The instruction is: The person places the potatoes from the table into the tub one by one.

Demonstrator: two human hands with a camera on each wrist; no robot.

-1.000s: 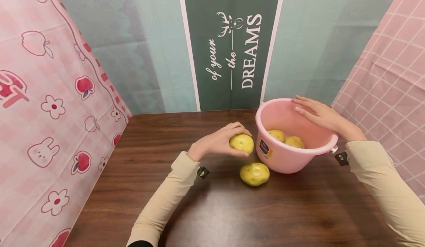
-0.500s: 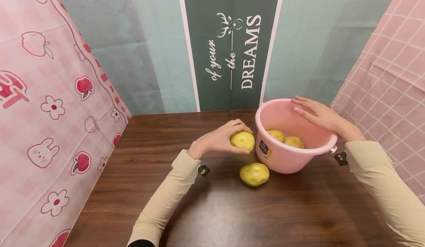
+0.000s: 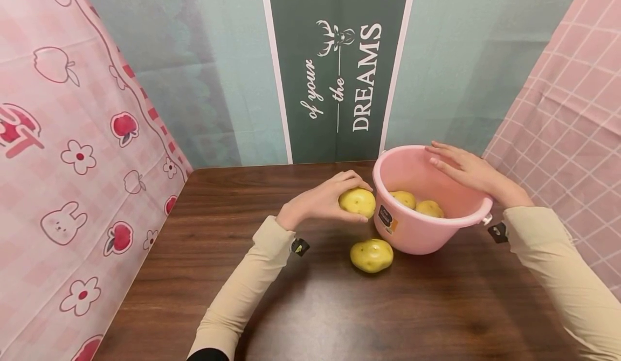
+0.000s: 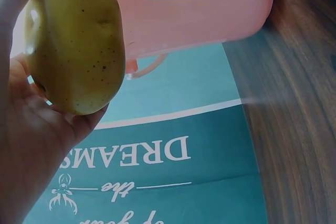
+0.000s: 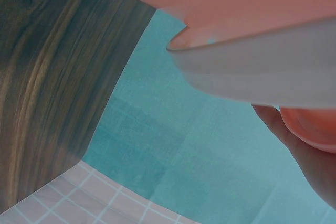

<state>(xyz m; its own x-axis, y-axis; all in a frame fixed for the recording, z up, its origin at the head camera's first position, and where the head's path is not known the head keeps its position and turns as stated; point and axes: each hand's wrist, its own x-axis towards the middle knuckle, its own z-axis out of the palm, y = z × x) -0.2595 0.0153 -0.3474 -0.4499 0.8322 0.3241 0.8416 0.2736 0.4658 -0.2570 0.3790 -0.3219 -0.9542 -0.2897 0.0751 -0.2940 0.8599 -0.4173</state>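
My left hand (image 3: 322, 199) holds a yellow potato (image 3: 357, 203) between thumb and fingers, close to the left side of a pink bucket (image 3: 412, 236). In the left wrist view the potato (image 4: 76, 43) fills the upper left, with the bucket wall (image 4: 210, 19) behind it. Another potato (image 3: 372, 256) lies on the table in front of the bucket. Two more potatoes, one left (image 3: 404, 199) and one right (image 3: 429, 209), show inside the bucket. My right hand (image 3: 468, 169) rests along the bucket's right far rim, its fingers extended; the right wrist view shows only part of that hand (image 5: 310, 171).
A dark wooden table (image 3: 218, 253) lies under everything. Behind it hangs a green cloth (image 3: 335, 145) with white lettering. Pink printed cloths stand at the left (image 3: 97, 188) and right (image 3: 572, 134).
My left hand has moved slightly right and up with the potato, closer to the bucket's rim. The right hand, the bucket and the other potatoes stay about where they were.
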